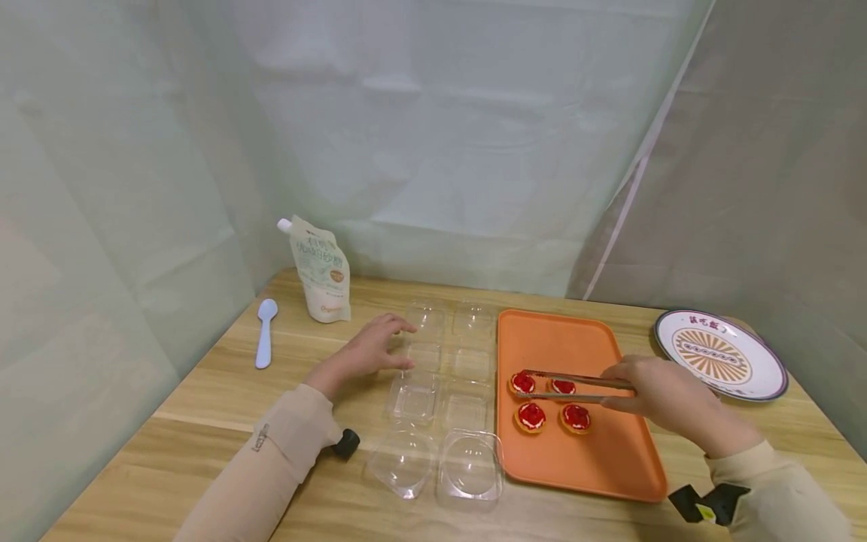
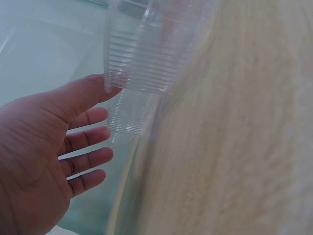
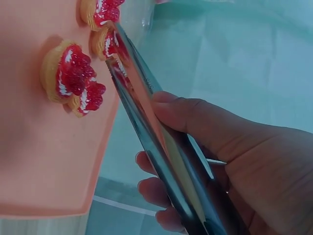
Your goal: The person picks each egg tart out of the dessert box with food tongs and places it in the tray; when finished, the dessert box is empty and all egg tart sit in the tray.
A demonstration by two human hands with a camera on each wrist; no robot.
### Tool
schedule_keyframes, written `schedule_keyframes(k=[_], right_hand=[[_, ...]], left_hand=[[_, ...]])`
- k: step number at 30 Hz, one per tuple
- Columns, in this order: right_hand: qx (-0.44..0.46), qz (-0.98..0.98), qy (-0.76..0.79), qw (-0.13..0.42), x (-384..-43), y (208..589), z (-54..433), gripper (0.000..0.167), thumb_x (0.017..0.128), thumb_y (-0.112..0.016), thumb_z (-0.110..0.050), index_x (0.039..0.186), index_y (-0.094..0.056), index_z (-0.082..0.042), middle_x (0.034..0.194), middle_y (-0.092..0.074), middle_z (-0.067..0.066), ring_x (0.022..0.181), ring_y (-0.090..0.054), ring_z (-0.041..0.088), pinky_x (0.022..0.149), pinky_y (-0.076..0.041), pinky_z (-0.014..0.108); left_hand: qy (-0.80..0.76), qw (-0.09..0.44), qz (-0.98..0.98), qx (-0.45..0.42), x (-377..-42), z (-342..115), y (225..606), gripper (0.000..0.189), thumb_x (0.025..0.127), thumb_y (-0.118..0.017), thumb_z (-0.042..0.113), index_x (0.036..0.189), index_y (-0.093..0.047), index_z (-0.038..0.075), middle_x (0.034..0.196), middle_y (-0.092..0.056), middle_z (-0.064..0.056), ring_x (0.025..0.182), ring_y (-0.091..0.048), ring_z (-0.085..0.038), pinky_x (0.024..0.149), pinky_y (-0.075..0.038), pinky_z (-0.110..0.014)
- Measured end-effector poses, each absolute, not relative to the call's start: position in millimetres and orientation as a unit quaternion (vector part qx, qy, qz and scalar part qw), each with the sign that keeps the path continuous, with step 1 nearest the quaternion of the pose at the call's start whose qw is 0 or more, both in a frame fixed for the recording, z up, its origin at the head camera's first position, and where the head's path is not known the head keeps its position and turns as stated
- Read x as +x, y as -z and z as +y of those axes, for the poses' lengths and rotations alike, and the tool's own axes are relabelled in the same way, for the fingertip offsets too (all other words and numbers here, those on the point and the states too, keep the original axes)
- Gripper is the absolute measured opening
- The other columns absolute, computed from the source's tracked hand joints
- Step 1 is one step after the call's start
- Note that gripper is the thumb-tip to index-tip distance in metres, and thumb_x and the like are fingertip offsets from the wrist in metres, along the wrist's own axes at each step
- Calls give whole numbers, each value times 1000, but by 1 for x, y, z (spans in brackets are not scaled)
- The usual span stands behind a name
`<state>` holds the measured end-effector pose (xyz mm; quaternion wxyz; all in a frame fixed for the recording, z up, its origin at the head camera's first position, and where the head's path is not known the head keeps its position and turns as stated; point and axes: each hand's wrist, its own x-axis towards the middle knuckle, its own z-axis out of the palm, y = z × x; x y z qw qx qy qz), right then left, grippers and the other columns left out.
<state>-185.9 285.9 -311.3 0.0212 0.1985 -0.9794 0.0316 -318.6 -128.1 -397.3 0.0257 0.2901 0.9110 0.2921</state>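
My right hand [image 1: 667,395] holds a pair of metal tongs [image 3: 142,122], thumb on one arm and fingers on the other. The tongs' tips, a little apart, reach over the back-left fruit tart [image 1: 523,382] on the orange tray [image 1: 603,467]. Several tarts with red fruit and white cream sit there close together. My left hand [image 1: 369,350] is beside clear plastic containers [image 2: 142,63], fingers extended and spread. Its thumb tip overlaps a container's edge in the left wrist view. The containers stand in two columns left of the tray, the front ones with lids folded open.
A white patterned plate [image 1: 741,380] lies right of the tray. At the back left a white spouted pouch [image 1: 323,275] stands upright, with a pale blue spoon [image 1: 265,331] left of it. Cloth curtains [image 1: 433,188] hang behind the wooden table [image 1: 183,444].
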Motion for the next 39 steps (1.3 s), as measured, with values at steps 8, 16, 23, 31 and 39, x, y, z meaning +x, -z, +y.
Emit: schedule_keyframes(k=[8,16,23,31,39], right_hand=[[185,-980,-68,39,-181,323,291,28,77,-77,-33,100,-74,-17,83,-65,-10,66,-47,1,55,-38,20],[170,-974,-134,61,-172,346,298,29,79,-77,-30,103,-72,-15,79,-61,-10,63,-42,-1,54,-36,18],[183,-959,-182,116,-165,367,301,38,80,-77,-22,114,-66,-10,83,-59,-6,65,-43,-5,54,-39,18],[163,-951,-209,160,-157,379,307,33,78,-79,-17,107,-68,-9,88,-61,-6,72,-46,-3,59,-42,20],[131,-948,-206,203,-152,384,316,36,75,-81,-15,106,-68,-3,93,-67,2,81,-50,-4,66,-47,23]], left_hand=[[-291,20,910,295,-319,-128,398,63,78,-79,31,130,-55,7,132,-53,-13,123,-49,-33,106,-40,-51],[-292,21,909,296,-319,-130,399,63,78,-79,32,131,-55,7,132,-53,-12,123,-49,-33,106,-40,-51],[-295,23,910,292,-318,-130,398,62,78,-79,31,130,-55,7,132,-53,-12,123,-49,-32,106,-40,-51],[-293,25,908,298,-320,-129,399,63,78,-79,31,131,-54,7,132,-53,-12,123,-49,-32,105,-41,-50],[-296,26,908,296,-317,-129,398,63,79,-79,31,131,-54,6,131,-53,-13,123,-49,-33,106,-41,-51]])
